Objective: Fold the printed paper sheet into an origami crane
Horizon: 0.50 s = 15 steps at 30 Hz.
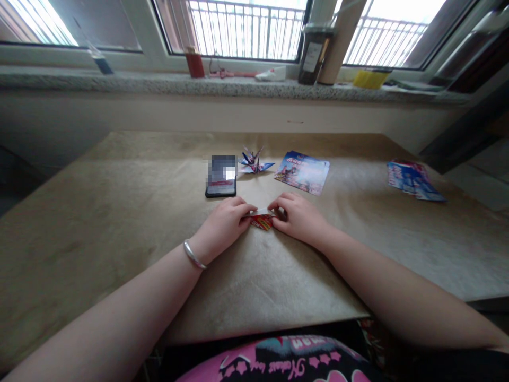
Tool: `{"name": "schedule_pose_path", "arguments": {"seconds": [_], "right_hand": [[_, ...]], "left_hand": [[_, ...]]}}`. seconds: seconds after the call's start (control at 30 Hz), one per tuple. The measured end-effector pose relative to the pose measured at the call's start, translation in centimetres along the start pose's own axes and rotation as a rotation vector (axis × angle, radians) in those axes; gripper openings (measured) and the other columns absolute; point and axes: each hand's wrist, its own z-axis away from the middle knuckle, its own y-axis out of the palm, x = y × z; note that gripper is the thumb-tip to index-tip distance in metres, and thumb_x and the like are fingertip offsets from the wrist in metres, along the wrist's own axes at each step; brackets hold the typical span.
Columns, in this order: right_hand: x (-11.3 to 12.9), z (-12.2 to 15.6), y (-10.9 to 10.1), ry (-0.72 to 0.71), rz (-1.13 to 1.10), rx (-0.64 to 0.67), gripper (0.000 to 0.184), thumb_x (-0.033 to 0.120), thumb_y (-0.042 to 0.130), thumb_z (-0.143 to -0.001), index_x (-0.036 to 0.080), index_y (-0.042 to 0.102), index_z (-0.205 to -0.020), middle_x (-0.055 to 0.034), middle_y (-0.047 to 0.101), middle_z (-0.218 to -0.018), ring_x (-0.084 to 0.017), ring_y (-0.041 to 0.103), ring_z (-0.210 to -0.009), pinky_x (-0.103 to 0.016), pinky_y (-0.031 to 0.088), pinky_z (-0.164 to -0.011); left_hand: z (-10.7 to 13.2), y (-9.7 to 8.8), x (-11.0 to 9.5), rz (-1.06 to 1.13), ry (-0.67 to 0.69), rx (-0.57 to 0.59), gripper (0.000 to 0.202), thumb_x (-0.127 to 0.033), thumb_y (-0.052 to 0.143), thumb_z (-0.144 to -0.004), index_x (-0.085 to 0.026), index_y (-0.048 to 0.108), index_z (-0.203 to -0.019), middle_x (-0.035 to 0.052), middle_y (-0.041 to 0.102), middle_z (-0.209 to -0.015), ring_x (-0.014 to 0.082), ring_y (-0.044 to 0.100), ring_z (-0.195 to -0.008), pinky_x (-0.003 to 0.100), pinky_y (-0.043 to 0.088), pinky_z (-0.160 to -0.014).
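1. Two hands meet over one small folded paper (pixel 261 219) at the middle of the table (pixel 119 212); it shows red, white and a bit of yellow print, but no word on it can be read.
2. Left hand (pixel 225 223) lies palm down, its fingers (pixel 246 208) close together, their tips pinching the paper's left end against the table. A silver bangle (pixel 193 255) sits on that wrist.
3. Right hand (pixel 296 215) is also palm down, fingers curled and bunched, tips pinching the paper's right end.
4. Between the two sets of fingertips the paper lies flat or nearly flat, its lower corner poking out toward the body just under the fingers.
5. Just beyond the left fingers lies a phone (pixel 221 178), screen up; its screen is blurred and unreadable.
6. Beyond the gap between the hands stands a paper crane (pixel 253 161) of blue-printed paper.
7. Beyond the right fingers lies a flat printed sheet (pixel 303 172), blue and pink; its lettering is too small to read.
8. Well off to the right of the right hand lie more printed sheets (pixel 413 179), text unreadable.
9. Near the body, the pink shirt (pixel 278 363) bears script lettering I cannot make out with certainty.
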Motion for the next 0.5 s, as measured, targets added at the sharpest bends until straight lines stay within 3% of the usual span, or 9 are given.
{"name": "schedule_pose_path", "arguments": {"seconds": [0.13, 0.27, 0.5], "right_hand": [[-0.50, -0.12, 0.36, -0.020, -0.052, -0.017, 0.025, 0.027, 0.062, -0.077, 0.018, 0.069, -0.100, -0.0081, 0.062, -0.098, -0.020, 0.057, -0.092, -0.033, 0.044, -0.086], [-0.69, -0.24, 0.55, -0.028, -0.144, -0.062, 0.019, 0.021, 0.065, -0.075, 0.018, 0.067, -0.094, -0.0051, 0.062, -0.090, -0.016, 0.056, -0.083, -0.028, 0.044, -0.075], [-0.32, -0.27, 0.90, -0.046, -0.244, -0.039, 0.010, 0.012, 0.062, -0.075, 0.018, 0.064, -0.083, 0.0006, 0.062, -0.072, -0.011, 0.053, -0.067, -0.022, 0.040, -0.063]], "left_hand": [[-0.02, 0.05, 0.12, 0.035, -0.017, 0.002, 0.025, -0.017, 0.055, -0.083, -0.016, 0.067, -0.105, 0.0065, 0.062, -0.093, 0.0181, 0.059, -0.086, 0.032, 0.049, -0.083], [0.03, 0.01, -0.02, 0.078, -0.043, -0.007, 0.027, -0.015, 0.055, -0.082, -0.017, 0.066, -0.107, 0.0055, 0.060, -0.092, 0.0163, 0.058, -0.083, 0.030, 0.049, -0.081], [-0.01, 0.09, 0.04, 0.089, 0.037, 0.003, 0.011, -0.019, 0.059, -0.083, -0.017, 0.068, -0.089, 0.0039, 0.061, -0.087, 0.0162, 0.058, -0.082, 0.029, 0.048, -0.077]]}}
